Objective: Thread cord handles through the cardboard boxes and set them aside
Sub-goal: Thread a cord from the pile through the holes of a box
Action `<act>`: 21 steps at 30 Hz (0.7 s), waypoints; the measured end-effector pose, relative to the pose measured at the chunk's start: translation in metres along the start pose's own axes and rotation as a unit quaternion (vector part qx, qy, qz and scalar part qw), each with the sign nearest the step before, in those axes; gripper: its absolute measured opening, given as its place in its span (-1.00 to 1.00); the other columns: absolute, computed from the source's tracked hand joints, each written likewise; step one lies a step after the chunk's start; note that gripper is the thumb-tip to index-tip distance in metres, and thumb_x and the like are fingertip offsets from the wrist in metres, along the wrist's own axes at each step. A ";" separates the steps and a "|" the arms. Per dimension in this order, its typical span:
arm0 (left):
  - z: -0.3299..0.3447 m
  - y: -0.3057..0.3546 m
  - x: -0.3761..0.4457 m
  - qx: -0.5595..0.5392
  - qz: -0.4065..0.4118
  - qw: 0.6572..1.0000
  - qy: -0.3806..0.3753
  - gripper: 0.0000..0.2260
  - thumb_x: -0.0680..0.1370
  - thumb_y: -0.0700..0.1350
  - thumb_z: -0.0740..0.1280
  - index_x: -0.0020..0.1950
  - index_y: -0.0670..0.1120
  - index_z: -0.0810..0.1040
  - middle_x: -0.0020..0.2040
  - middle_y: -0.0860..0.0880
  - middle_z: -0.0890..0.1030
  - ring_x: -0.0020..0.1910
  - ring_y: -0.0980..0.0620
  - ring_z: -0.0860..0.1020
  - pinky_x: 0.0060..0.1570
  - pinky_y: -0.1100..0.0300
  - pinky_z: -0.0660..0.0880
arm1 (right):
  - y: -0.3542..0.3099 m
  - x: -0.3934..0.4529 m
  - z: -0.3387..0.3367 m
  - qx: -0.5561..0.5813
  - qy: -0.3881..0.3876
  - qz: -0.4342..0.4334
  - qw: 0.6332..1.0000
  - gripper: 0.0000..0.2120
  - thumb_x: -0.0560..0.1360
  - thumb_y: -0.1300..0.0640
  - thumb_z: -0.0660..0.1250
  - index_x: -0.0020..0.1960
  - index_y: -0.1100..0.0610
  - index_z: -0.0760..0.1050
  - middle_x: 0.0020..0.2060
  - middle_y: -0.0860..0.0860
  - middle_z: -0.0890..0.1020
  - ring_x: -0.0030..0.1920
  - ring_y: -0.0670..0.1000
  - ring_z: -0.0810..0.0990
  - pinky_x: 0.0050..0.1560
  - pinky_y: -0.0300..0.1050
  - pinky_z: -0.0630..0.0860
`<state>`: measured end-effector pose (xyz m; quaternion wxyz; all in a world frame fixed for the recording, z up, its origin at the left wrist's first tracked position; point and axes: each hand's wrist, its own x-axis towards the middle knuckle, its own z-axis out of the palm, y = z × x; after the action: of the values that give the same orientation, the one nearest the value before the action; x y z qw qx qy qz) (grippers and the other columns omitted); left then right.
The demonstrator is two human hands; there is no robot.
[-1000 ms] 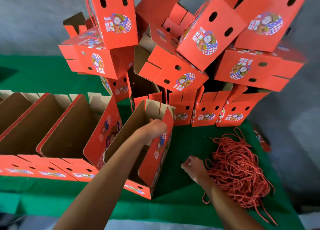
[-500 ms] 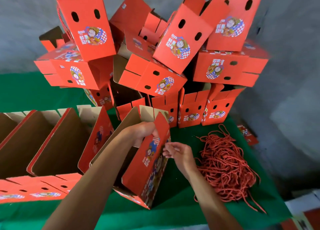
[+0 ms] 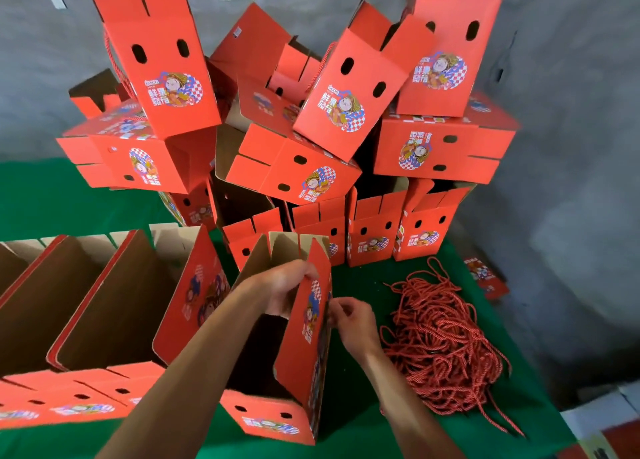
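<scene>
Left hand (image 3: 284, 287) grips the open box (image 3: 301, 347) by its side panel on the green table (image 3: 69, 195); right hand (image 3: 349, 318) pinches at the outer face, cord end unseen. Slip there, and threading fails; the cord pile (image 3: 443, 347) could snag.

— What do you see at my hands?

— Your left hand (image 3: 284, 287) grips the open red cardboard box (image 3: 301, 347) by its upper wall edge; your right hand (image 3: 353, 321) has curled fingers against the outer face, the tangled red cord pile (image 3: 440, 341) just right of them.
</scene>
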<state>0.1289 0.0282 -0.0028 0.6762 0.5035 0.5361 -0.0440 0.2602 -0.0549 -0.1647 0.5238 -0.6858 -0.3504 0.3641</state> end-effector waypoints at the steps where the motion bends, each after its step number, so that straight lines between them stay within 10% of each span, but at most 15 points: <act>1: 0.002 -0.003 0.003 -0.004 0.005 1.000 -0.005 -0.61 0.62 0.13 0.25 0.26 -0.14 0.46 0.13 -0.18 0.66 0.12 -0.17 0.63 -0.03 -0.04 0.62 | 0.000 0.001 0.000 -0.015 0.005 -0.011 1.000 -0.81 0.64 0.05 0.34 -0.11 0.02 0.66 -0.28 -0.09 0.71 -0.28 -0.17 0.66 -0.22 -0.20 0.58; 5: 0.004 -0.009 0.017 -0.073 0.015 0.993 -0.087 -0.15 0.51 0.55 0.00 0.42 -0.15 0.36 0.39 -0.25 0.52 0.36 -0.26 0.50 -0.02 -0.11 0.58 | -0.004 0.004 -0.008 -0.042 -0.013 -0.060 0.997 -0.83 0.61 0.00 0.36 -0.12 -0.04 0.68 -0.22 -0.17 0.72 -0.22 -0.18 0.68 -0.24 -0.30 0.56; 12: 0.019 -0.022 0.046 0.193 0.130 0.963 0.135 -0.87 0.65 -0.08 0.33 -0.01 -0.10 0.61 -0.03 -0.10 0.67 -0.09 -0.01 0.67 -0.26 0.22 0.63 | -0.004 0.007 -0.013 -0.052 -0.044 -0.056 0.996 -0.82 0.63 -0.02 0.35 -0.03 -0.01 0.71 -0.15 -0.13 0.73 -0.12 -0.14 0.71 -0.02 0.02 0.67; 17: 0.019 -0.025 0.057 0.309 0.129 0.916 0.223 -0.73 0.68 -0.22 0.22 0.34 -0.30 0.51 0.30 -0.25 0.57 0.29 -0.23 0.55 0.30 0.02 0.50 | -0.001 0.001 -0.015 -0.029 -0.081 -0.059 0.995 -0.84 0.65 0.00 0.33 0.09 -0.04 0.69 -0.04 -0.14 0.73 0.00 -0.12 0.71 0.09 0.01 0.67; 21: 0.020 -0.026 0.049 0.319 0.123 0.925 0.168 -0.74 0.66 -0.19 0.32 0.34 -0.20 0.48 0.27 -0.18 0.57 0.27 -0.12 0.57 0.34 0.01 0.51 | 0.004 -0.006 -0.018 -0.023 -0.099 -0.064 0.993 -0.81 0.66 0.03 0.32 0.16 0.01 0.69 0.00 -0.11 0.73 0.04 -0.10 0.71 0.09 -0.06 0.64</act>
<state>0.1478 0.0248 -0.0588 0.3803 0.7545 0.5331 -0.0441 0.2732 -0.0695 -0.1645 0.4924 -0.6344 -0.4520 0.3883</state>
